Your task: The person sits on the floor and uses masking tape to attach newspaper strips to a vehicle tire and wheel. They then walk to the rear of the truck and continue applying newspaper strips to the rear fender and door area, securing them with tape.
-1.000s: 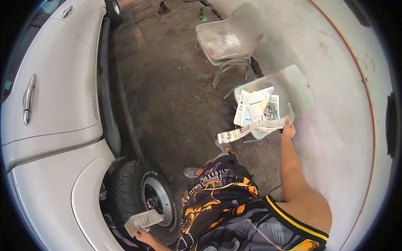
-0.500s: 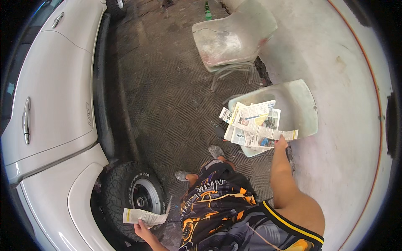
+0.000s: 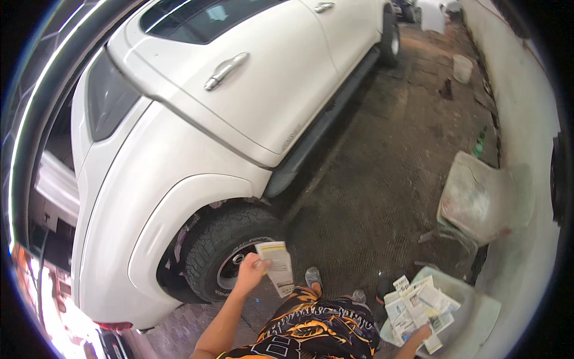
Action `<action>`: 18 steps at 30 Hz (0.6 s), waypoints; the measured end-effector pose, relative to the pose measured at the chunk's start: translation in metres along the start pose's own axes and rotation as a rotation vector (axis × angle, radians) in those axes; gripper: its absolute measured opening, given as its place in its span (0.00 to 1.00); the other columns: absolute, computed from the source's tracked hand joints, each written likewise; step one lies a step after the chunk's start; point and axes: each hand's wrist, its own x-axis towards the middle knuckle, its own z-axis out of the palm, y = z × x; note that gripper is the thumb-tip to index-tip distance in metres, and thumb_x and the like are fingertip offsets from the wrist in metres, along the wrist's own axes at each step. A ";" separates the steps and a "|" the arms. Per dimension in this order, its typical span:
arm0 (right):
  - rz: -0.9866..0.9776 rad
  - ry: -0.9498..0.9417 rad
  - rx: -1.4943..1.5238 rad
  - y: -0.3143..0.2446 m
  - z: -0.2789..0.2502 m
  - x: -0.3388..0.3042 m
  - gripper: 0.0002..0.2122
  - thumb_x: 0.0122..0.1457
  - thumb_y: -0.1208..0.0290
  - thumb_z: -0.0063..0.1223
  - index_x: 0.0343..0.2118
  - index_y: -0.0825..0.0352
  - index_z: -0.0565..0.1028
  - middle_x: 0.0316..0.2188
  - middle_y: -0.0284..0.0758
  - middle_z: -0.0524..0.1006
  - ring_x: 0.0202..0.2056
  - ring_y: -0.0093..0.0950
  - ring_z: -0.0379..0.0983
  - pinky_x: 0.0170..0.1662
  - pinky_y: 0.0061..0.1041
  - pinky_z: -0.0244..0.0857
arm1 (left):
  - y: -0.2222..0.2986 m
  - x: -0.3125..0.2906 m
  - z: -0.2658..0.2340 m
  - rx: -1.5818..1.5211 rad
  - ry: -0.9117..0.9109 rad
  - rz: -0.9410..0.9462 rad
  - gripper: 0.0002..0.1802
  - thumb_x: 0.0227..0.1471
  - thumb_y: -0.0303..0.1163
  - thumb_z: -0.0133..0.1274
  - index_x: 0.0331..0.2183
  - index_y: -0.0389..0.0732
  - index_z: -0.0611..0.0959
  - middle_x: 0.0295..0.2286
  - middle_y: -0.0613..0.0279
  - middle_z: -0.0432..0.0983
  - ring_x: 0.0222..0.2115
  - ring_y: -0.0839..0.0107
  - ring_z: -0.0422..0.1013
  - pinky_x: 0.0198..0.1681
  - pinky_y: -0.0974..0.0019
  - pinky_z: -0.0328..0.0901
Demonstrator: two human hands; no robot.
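My left hand is closed on a folded strip of newspaper, raised beside the rear wheel of a white vehicle. The strip hangs down toward my printed shorts. Low on the right, my right hand grips the end of another newspaper strip at the near edge of a loose pile of newspapers. That pile lies spread on the seat of a pale, worn plastic chair. My right fingertips are small and partly hidden against the paper.
The white vehicle fills the left side, with a dark side step. A second pale chair stands farther off by the wall. Near it is a green bottle, and beyond that a white bucket.
The view has swung left and up, so the vehicle fills more of it and the chairs sit lower right. My left hand has lifted its newspaper strip. My right hand stays at the pile.
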 end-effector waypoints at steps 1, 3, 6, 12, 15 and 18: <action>-0.176 -0.080 -0.065 -0.009 0.032 0.005 0.24 0.59 0.59 0.57 0.55 0.66 0.72 0.52 0.40 0.75 0.54 0.37 0.70 0.52 0.39 0.69 | 0.011 0.004 0.003 0.020 -0.001 0.040 0.12 0.53 0.34 0.63 0.38 0.37 0.86 0.32 0.58 0.74 0.35 0.65 0.72 0.41 0.64 0.66; -0.405 -0.387 0.013 -0.033 0.122 -0.038 0.24 0.60 0.61 0.59 0.56 0.68 0.71 0.51 0.39 0.76 0.51 0.30 0.71 0.53 0.33 0.67 | 0.019 0.013 0.018 0.031 -0.018 0.103 0.13 0.53 0.35 0.63 0.38 0.37 0.86 0.33 0.57 0.74 0.36 0.63 0.72 0.42 0.63 0.66; -0.642 -1.019 -0.080 -0.158 0.200 -0.292 0.36 0.54 0.67 0.68 0.63 0.70 0.62 0.60 0.45 0.69 0.60 0.35 0.66 0.59 0.35 0.64 | 0.033 0.027 0.024 -0.017 -0.087 0.057 0.13 0.53 0.35 0.63 0.40 0.38 0.86 0.36 0.57 0.73 0.39 0.64 0.72 0.45 0.63 0.66; -0.905 -1.680 -0.129 -0.256 0.324 -0.537 0.34 0.51 0.72 0.70 0.60 0.69 0.65 0.54 0.43 0.74 0.55 0.32 0.71 0.57 0.33 0.65 | 0.060 0.083 0.012 -0.263 -0.130 0.090 0.13 0.55 0.33 0.62 0.42 0.38 0.86 0.36 0.60 0.73 0.39 0.68 0.71 0.45 0.65 0.66; -0.855 -1.747 -0.353 -0.284 0.372 -0.594 0.21 0.54 0.75 0.67 0.50 0.71 0.74 0.43 0.37 0.80 0.44 0.25 0.76 0.49 0.26 0.70 | 0.056 0.120 -0.014 -0.308 -0.118 0.023 0.15 0.56 0.33 0.61 0.44 0.38 0.84 0.36 0.62 0.74 0.39 0.70 0.71 0.45 0.66 0.66; -0.961 -1.744 -0.345 -0.314 0.420 -0.644 0.10 0.57 0.76 0.65 0.40 0.71 0.79 0.35 0.32 0.82 0.36 0.20 0.77 0.42 0.22 0.72 | 0.053 0.161 -0.047 -0.693 -0.038 -0.099 0.16 0.58 0.32 0.59 0.48 0.38 0.82 0.37 0.63 0.75 0.38 0.73 0.71 0.44 0.68 0.66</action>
